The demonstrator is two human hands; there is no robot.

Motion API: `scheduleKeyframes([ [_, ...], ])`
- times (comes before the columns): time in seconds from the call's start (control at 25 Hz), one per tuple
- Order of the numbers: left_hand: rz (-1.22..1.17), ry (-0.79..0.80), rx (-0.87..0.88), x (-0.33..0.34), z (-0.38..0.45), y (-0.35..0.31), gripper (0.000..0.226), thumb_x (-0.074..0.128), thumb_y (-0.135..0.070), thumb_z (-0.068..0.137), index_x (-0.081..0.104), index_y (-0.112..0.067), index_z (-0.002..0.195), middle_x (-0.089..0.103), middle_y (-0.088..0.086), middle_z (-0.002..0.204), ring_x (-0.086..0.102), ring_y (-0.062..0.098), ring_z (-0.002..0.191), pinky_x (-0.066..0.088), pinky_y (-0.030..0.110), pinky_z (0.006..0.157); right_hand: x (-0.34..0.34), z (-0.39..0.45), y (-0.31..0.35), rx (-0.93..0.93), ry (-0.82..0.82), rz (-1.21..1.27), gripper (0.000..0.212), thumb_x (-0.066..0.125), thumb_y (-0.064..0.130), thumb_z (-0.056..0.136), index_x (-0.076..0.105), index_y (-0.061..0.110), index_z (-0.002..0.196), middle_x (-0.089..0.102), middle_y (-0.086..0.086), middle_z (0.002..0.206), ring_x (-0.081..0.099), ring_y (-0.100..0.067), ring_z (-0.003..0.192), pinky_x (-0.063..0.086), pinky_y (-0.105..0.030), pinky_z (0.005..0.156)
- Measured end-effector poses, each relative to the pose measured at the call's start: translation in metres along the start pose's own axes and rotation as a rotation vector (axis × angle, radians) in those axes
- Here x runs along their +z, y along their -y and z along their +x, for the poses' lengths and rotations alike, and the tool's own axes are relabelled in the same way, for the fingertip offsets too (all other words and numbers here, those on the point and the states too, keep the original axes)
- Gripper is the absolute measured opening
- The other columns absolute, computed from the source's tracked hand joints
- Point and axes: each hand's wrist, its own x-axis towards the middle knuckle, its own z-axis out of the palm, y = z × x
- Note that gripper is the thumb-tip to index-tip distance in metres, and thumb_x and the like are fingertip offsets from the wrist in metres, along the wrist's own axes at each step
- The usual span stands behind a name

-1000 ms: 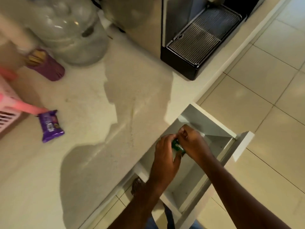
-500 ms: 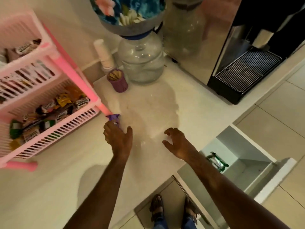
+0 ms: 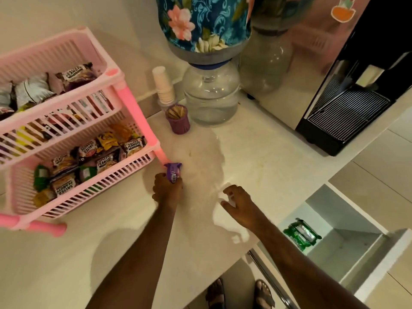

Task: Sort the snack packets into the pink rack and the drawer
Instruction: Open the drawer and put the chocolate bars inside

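Note:
The pink rack (image 3: 136, 108) stands on the white counter at the left, both tiers holding several snack packets, many labelled salted peanuts. My left hand (image 3: 167, 189) grips a purple snack packet (image 3: 173, 171) on the counter beside the rack's front right leg. To the right, my right hand (image 3: 239, 205) hovers over the counter with fingers spread and nothing in it. The white drawer (image 3: 347, 248) is pulled out at the lower right, and a green snack packet (image 3: 302, 234) lies inside it near the counter side.
At the back stand a stack of paper cups (image 3: 163, 85), a purple cup of sticks (image 3: 178, 119) and a water bottle dispenser (image 3: 210, 94) with a floral cover. A black machine with a drip grille (image 3: 347, 114) fills the right. The counter edge runs diagonally; my sandalled feet show below.
Both hands left the drawer, where the green packet now lies. The view swung left to the rack. My left hand reached the purple packet and closed on it.

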Motion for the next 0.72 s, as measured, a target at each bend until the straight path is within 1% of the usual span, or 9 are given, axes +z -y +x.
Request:
scheduleKeyframes([
  [0.08,-0.138,0.054,-0.063,0.000,-0.005,0.001,0.047,0.072,-0.040,0.085,0.053,-0.018,0.122,0.070,0.009,0.111,0.064,0.034,0.104,0.049,0.045,0.097,-0.001,0.000,0.006,0.032,-0.018,0.080,0.030,0.065,0.033,0.096,0.057,0.021,0.123,0.055,0.003,0.117,0.059,-0.016,0.107,0.050,-0.027,0.092],
  [0.16,-0.350,0.159,-0.075,0.003,-0.019,0.001,0.038,0.069,-0.035,0.090,0.056,-0.011,0.116,0.068,0.008,0.094,0.063,0.030,0.090,0.052,0.039,0.083,-0.002,0.000,0.011,0.081,-0.015,0.185,0.027,0.064,0.034,0.097,0.059,0.023,0.121,0.057,0.007,0.117,0.061,-0.012,0.105,0.049,-0.020,0.087],
  [0.24,-0.493,0.272,-0.049,0.008,-0.040,-0.001,0.030,0.065,-0.026,0.094,0.061,0.000,0.110,0.062,0.008,0.084,0.056,0.024,0.081,0.044,0.032,0.067,-0.004,0.000,0.017,0.148,-0.010,0.321,0.026,0.064,0.036,0.097,0.061,0.026,0.121,0.062,0.009,0.117,0.062,-0.011,0.105,0.050,-0.025,0.090],
  [0.28,-0.541,0.331,-0.059,0.011,-0.053,-0.004,0.028,0.064,-0.024,0.095,0.063,0.001,0.109,0.062,0.010,0.083,0.055,0.023,0.079,0.042,0.030,0.065,-0.007,0.000,0.020,0.181,-0.009,0.389,0.028,0.063,0.038,0.097,0.062,0.026,0.122,0.064,0.008,0.116,0.063,-0.011,0.103,0.052,-0.029,0.090],
  [0.32,-0.588,0.399,-0.086,0.015,-0.067,-0.006,0.027,0.064,-0.025,0.095,0.064,-0.002,0.110,0.065,0.010,0.085,0.057,0.023,0.078,0.043,0.029,0.065,-0.009,0.000,0.022,0.207,-0.007,0.453,0.030,0.062,0.040,0.097,0.063,0.026,0.124,0.066,0.006,0.114,0.064,-0.011,0.098,0.053,-0.030,0.088],
  [0.4,-0.646,0.563,-0.128,0.024,-0.093,-0.011,0.027,0.066,-0.029,0.095,0.065,-0.010,0.114,0.072,0.007,0.093,0.063,0.018,0.081,0.045,0.030,0.070,-0.015,-0.002,0.025,0.230,-0.002,0.563,0.034,0.059,0.042,0.099,0.064,0.024,0.127,0.067,0.005,0.107,0.064,-0.009,0.089,0.054,-0.027,0.079],
  [0.52,-0.678,0.762,-0.104,0.038,-0.125,-0.017,0.023,0.063,-0.034,0.097,0.069,-0.020,0.114,0.077,-0.005,0.098,0.068,0.011,0.091,0.046,0.029,0.083,-0.026,-0.011,0.021,0.220,-0.016,0.629,0.031,0.058,0.046,0.099,0.072,0.023,0.114,0.073,-0.006,0.102,0.065,-0.011,0.088,0.053,-0.032,0.081],
  [0.6,-0.677,0.826,-0.051,0.049,-0.142,-0.025,0.022,0.060,-0.035,0.099,0.073,-0.026,0.114,0.077,-0.005,0.108,0.071,0.011,0.103,0.050,0.028,0.090,-0.038,-0.019,0.013,0.214,-0.076,0.678,0.030,0.063,0.044,0.097,0.075,0.018,0.103,0.074,-0.010,0.096,0.067,-0.014,0.088,0.052,-0.033,0.085],
  [0.72,-0.571,0.857,0.120,0.067,-0.165,-0.036,0.029,0.059,-0.044,0.094,0.074,-0.034,0.116,0.076,-0.006,0.114,0.071,0.010,0.108,0.055,0.029,0.093,-0.060,-0.037,-0.003,0.215,-0.179,0.757,0.020,0.068,0.035,0.095,0.077,0.018,0.100,0.076,-0.004,0.089,0.070,-0.015,0.085,0.053,-0.028,0.081],
])
